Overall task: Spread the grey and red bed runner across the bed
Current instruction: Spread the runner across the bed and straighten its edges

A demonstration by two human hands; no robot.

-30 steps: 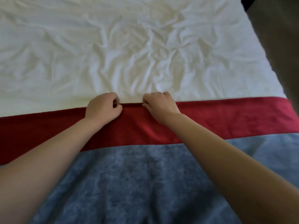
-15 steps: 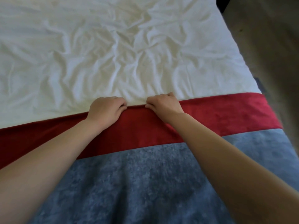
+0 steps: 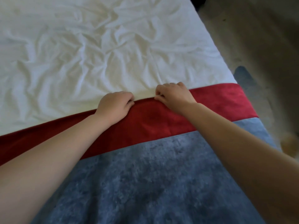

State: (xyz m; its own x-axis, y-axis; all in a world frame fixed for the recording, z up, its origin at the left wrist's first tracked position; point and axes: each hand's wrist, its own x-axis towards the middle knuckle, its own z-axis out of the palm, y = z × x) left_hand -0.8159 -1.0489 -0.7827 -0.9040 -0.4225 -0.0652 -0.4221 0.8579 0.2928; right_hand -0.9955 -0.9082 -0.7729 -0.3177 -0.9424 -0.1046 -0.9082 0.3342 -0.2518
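The bed runner (image 3: 145, 183), laid across the bed (image 3: 97, 54) from 9 to 3 o'clock, is still pinched at its red top edge by the left hand (image 3: 113, 105) and the right hand (image 3: 174, 96), so only smoothing seems left.

No text, label or number can be read on the bed runner (image 3: 145, 123) or sheet (image 3: 80, 54)
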